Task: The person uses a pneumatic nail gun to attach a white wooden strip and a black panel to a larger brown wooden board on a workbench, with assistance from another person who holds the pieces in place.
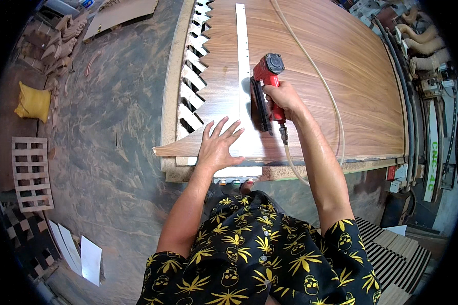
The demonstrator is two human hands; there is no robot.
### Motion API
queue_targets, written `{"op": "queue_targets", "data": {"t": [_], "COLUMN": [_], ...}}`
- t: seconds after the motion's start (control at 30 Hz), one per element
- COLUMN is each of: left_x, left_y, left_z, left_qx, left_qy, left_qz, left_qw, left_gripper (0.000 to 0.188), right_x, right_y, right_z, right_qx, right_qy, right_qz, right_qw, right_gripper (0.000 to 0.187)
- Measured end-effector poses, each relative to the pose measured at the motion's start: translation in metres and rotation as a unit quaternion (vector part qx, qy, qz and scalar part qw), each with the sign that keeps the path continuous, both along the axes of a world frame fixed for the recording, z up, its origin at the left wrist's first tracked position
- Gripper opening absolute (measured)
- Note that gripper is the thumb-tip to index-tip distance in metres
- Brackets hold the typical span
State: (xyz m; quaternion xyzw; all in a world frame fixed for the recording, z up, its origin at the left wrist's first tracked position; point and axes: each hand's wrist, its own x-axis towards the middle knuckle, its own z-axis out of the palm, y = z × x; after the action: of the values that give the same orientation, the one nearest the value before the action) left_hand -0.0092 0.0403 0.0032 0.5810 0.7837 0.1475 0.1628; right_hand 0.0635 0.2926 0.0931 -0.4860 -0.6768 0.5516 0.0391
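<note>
The left hand (219,145) lies flat with its fingers spread, pressing down on a big brown wood panel (341,66) near its front edge. Just beside the fingertips runs a long white strip (243,61) that lies along the panel. The right hand (285,99) is wrapped tight around a red air nail gun (267,81), its nose down on the panel right next to the strip. A pale hose (331,101) loops from the gun across the wood. The panel rests on a bench (170,76)

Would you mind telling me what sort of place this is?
Probably a woodworking shop: the right hand grips a red air nailer on a veneered panel, with carved wooden legs stacked nearby.
</note>
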Motion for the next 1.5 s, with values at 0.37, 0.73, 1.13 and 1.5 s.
{"op": "queue_targets", "data": {"t": [0.37, 0.73, 1.13, 1.5], "left_x": [-0.001, -0.002, -0.002, -0.002], "left_y": [-0.001, 0.0, -0.001, -0.001], "left_z": [-0.001, -0.003, -0.003, -0.002], "left_qx": [0.006, 0.013, 0.002, 0.001], "left_qy": [0.003, 0.002, -0.005, 0.006], "left_qz": [-0.002, -0.005, -0.004, -0.007], "left_qw": [1.0, 1.0, 1.0, 1.0], "left_gripper": [0.092, 0.091, 0.092, 0.091], "right_x": [-0.001, -0.013, -0.04, -0.046], "right_y": [-0.003, 0.017, 0.041, 0.046], "right_z": [0.003, 0.006, -0.002, 0.0], "right_qx": [-0.01, -0.028, -0.017, -0.018], "right_qy": [-0.008, 0.042, 0.03, 0.006], "right_qz": [0.002, -0.032, -0.015, -0.022], "right_qw": [1.0, 0.998, 0.999, 1.0], "right_gripper": [0.021, 0.016, 0.019, 0.02]}}
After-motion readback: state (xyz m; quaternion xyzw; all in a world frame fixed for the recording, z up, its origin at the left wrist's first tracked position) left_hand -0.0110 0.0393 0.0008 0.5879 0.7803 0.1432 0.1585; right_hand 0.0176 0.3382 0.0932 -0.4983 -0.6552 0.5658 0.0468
